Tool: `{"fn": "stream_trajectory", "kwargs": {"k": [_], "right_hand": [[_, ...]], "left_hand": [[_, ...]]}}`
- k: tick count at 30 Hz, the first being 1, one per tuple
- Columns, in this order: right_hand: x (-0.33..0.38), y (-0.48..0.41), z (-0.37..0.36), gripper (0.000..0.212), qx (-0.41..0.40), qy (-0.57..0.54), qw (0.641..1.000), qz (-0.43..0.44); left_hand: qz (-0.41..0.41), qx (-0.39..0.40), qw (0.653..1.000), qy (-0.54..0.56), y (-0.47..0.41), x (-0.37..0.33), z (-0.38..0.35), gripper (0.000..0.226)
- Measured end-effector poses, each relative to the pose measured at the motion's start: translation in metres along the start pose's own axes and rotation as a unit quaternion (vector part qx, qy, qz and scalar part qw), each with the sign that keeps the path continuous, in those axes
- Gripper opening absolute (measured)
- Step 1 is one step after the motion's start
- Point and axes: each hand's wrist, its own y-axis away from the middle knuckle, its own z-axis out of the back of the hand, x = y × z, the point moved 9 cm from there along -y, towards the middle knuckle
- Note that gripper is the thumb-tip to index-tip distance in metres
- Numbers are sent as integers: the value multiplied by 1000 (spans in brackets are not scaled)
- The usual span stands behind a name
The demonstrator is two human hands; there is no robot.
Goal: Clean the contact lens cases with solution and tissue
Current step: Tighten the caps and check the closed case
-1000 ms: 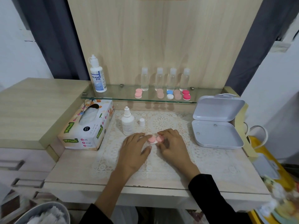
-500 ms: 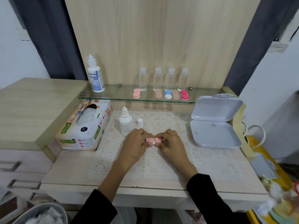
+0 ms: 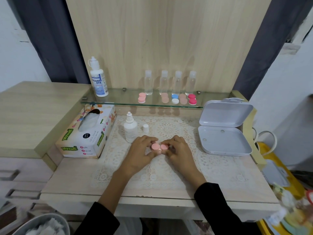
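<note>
Fingers of left hand [image 3: 141,154] and right hand [image 3: 179,152] curled closed around pink lens case [image 3: 159,147], one cap each, held low over lace mat [image 3: 211,168]. Uncapped solution bottle [image 3: 130,130] upright just behind left hand, loose cap [image 3: 145,128] beside it. Tissue box [image 3: 86,134] at left.

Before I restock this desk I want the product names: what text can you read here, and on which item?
"REAM EYE" (first letter cut off): tall solution bottle on the glass shelf.
"Mysoft": tissue box, green labels.
"Soft Facial Tissue": tissue box front.
Black round sticker on the box: too small to read.
Small dropper bottle label: too blurred to read.
</note>
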Motion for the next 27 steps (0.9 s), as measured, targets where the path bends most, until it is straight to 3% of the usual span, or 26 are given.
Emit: {"fn": "stream_trajectory", "kwargs": {"k": [3, 8, 13, 17, 27], "right_hand": [[-2, 0, -1, 23, 2, -8, 1000, -8], [-2, 0, 0, 23, -2, -11, 1000, -9], [-3, 0, -1, 25, -1, -7, 1000, -8], [-3, 0, -1, 24, -4, -10, 1000, -9], [-3, 0, -1, 25, 2, 1, 1000, -12]], "left_hand": [[-30, 9, 999, -20, 1, -1, -2, 34], [10, -29, 1000, 2, 2, 3, 4, 26], [-2, -32, 999, -21, 2, -1, 3, 37], [-20, -33, 998, -44, 3, 0, 1, 33], [22, -70, 997, 37, -2, 0, 14, 29]]}}
